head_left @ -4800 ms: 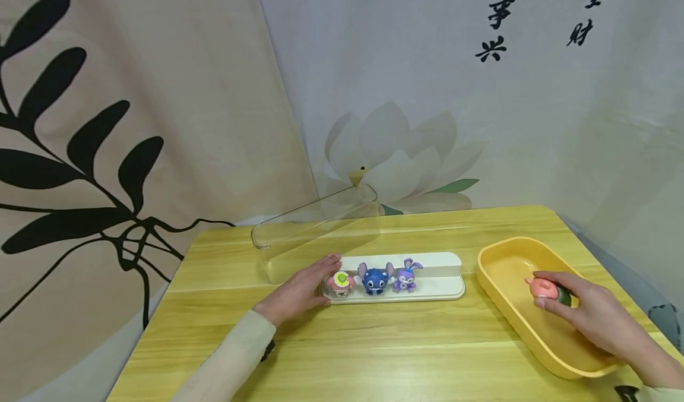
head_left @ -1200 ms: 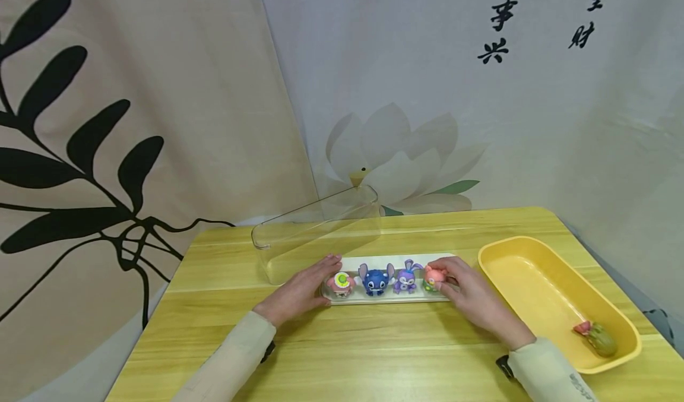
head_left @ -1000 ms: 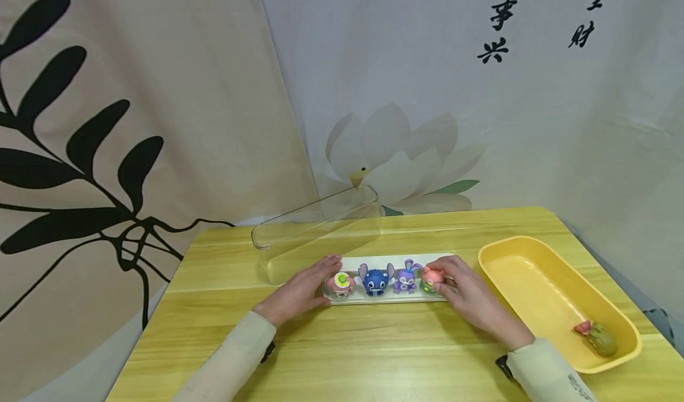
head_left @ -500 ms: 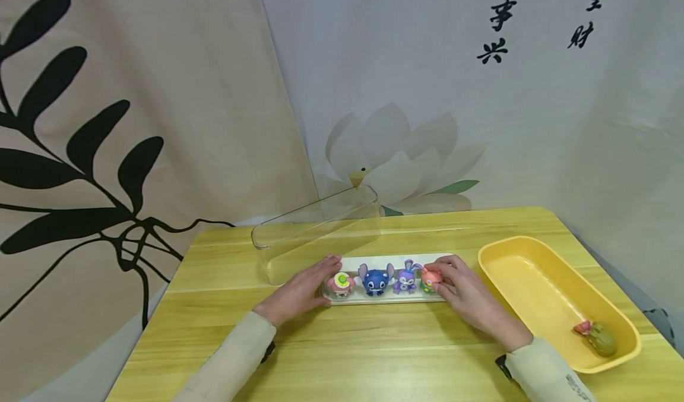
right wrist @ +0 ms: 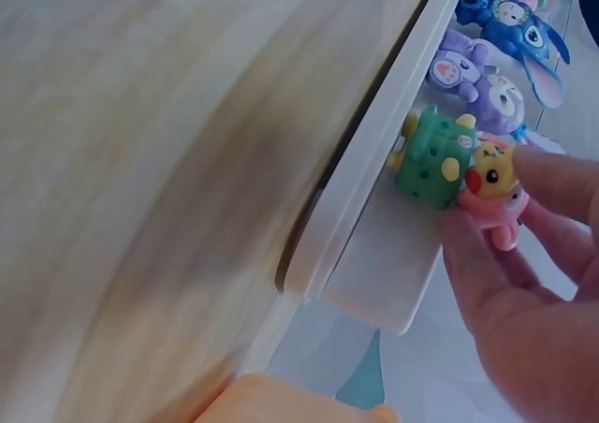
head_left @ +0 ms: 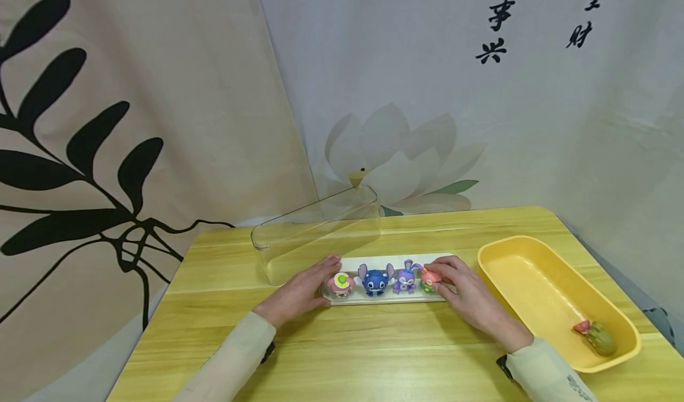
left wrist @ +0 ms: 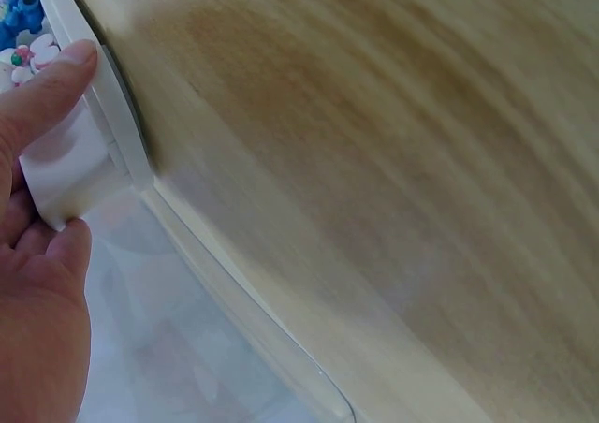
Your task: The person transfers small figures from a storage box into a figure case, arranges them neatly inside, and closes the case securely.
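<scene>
In the head view, a white two-step display stand [head_left: 387, 259] lies at mid-table with a row of small figurines on its lower step. From the left come a pink figurine [head_left: 341, 283] with a yellow-green-and-white top, a blue big-eared figurine [head_left: 375, 281] and a purple rabbit figurine [head_left: 404, 279]. My left hand [head_left: 296, 294] grips the stand's left end, thumb on the front rim in the left wrist view. At the right end my right hand [head_left: 475, 304] pinches a pink-and-green figurine [right wrist: 435, 156] beside the rabbit. The right fingers partly hide it in the head view.
A yellow tray [head_left: 534, 295] stands to the right, with a green, pink-topped figurine [head_left: 599, 339] lying in it. Behind the stand a transparent cover [head_left: 320, 227] rests on the wooden table [head_left: 374, 354]. A printed curtain [head_left: 214, 93] hangs behind the table.
My right hand has carried the pink-and-green figurine from the yellow tray to the stand's right end. Over the last second it has shifted slightly left, towards the rabbit. The left hand stays put.
</scene>
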The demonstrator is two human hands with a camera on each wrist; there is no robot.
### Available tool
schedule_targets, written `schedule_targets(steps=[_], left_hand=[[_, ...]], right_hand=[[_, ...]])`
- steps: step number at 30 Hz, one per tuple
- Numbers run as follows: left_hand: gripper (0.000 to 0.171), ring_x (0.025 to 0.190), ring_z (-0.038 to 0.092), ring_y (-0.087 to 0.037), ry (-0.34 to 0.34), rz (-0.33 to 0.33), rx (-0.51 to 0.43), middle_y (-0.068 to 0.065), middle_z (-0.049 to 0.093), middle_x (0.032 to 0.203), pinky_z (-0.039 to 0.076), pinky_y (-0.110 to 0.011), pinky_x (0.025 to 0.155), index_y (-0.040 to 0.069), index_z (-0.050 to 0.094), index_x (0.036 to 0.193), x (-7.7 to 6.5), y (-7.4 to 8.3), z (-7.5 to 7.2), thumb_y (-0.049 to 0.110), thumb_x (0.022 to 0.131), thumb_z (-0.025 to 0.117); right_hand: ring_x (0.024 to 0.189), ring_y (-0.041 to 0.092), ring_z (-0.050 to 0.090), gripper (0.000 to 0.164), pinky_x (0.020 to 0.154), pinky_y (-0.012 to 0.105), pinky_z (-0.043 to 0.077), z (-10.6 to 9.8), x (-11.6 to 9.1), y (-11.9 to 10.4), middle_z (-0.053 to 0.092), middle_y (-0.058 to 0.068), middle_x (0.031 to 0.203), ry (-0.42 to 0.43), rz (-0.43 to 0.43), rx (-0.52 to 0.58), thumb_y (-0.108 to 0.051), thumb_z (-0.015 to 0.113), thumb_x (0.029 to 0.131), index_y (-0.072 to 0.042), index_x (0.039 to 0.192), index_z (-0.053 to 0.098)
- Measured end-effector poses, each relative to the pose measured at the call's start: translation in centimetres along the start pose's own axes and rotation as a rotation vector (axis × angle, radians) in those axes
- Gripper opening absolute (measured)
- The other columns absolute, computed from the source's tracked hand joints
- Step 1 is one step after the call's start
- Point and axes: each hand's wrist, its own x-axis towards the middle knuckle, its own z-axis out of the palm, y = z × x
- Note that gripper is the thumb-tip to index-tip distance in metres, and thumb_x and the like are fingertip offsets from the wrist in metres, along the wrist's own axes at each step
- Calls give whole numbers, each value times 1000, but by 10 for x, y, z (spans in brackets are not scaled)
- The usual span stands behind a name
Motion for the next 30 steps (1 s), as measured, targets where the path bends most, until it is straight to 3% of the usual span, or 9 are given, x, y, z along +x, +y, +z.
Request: schedule_targets(steps=[7, 17, 24, 30], left_hand=[[89, 156, 22, -21, -4, -9, 12, -1, 23, 171, 31, -43, 123, 11, 38, 160, 2, 3, 1, 16, 85, 85], [88, 157, 21, -21, 5, -13, -8, 0, 23, 171, 31, -44, 123, 12, 38, 161, -1, 0, 1, 16, 86, 84], [87, 156, 23, -22, 9, -17, 2, 0, 23, 171, 32, -47, 123, 12, 38, 160, -1, -1, 1, 17, 86, 85], [88, 156, 22, -21, 4, -9, 0, 1, 23, 171, 33, -46, 122, 13, 38, 161, 0, 0, 1, 17, 87, 84]], right_hand=[[119, 31, 63, 43, 94, 49, 59, -8, -8, -1, 60, 10, 135, 36, -41, -52, 2, 77, 90, -4, 132, 67], [132, 40, 54, 51, 100, 65, 50, -45, -34, -24, 56, 12, 147, 65, -26, -151, -21, 76, 96, -7, 143, 59], [137, 43, 47, 58, 102, 67, 43, -74, -52, -28, 54, 14, 151, 86, 78, -221, -36, 72, 99, -12, 148, 55], [136, 50, 44, 63, 100, 71, 39, -96, -72, -10, 51, 19, 152, 93, 189, -261, -40, 68, 101, -10, 153, 49]])
